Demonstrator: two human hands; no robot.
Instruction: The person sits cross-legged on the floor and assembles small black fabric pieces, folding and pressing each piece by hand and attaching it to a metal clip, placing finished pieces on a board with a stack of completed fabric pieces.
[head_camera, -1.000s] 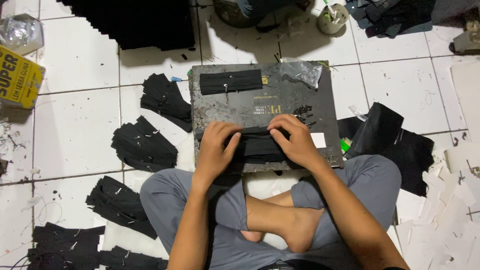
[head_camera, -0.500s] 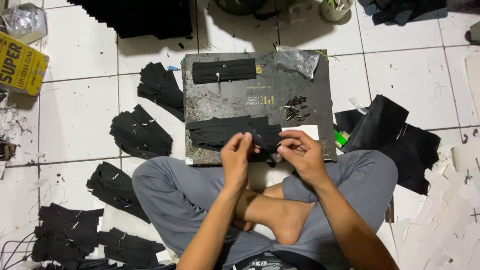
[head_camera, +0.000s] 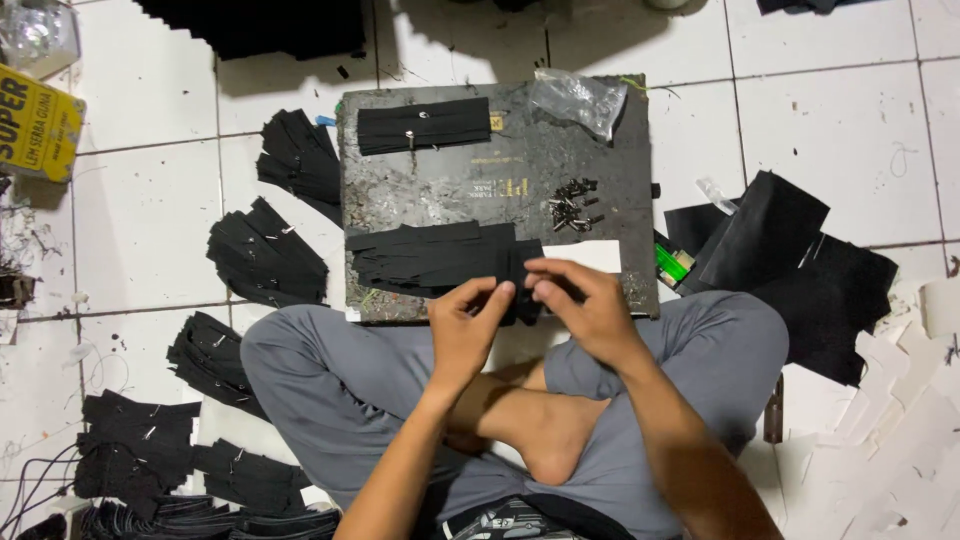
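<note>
1. clearly much is already done: bundles of black strips (head_camera: 268, 262) lie fanned on the tile to the person's left, more (head_camera: 300, 160) above them, more (head_camera: 215, 360) by the knee, and further stacks (head_camera: 140, 450) toward the lower corner. many show small metal bits fixed on.
2. one finished-looking strip (head_camera: 438, 125) with metal studs lies along the far edge of the board (head_camera: 480, 185).
3. left to do, as i judge it: a pile of strips (head_camera: 435, 258) lies on the near half of the board, and a little heap of metal clips (head_camera: 572, 205) sits in the middle, not used up.
4. a clear bag (head_camera: 580, 98) rests at the board's far corner; black sheets (head_camera: 790, 260) lie on the floor to the right, with white scraps (head_camera: 900, 420) beyond.
5. the strip in hand sits at the near edge of the board, at the right end of the pile, between both hands and mostly hidden by them.
6. left hand (head_camera: 468, 330): forearm rising from below, wrist straight, fingers curled closed and pinching the strip's end, thumb up toward the other hand.
7. right hand (head_camera: 590, 310): comes in from the right over the knee, fingers bent down and closed on the same strip, fingertips nearly touching the left's. whether it also holds a clip i cannot tell.
8. the person sits cross-legged, a bare foot (head_camera: 545, 450) under the forearms.
</note>
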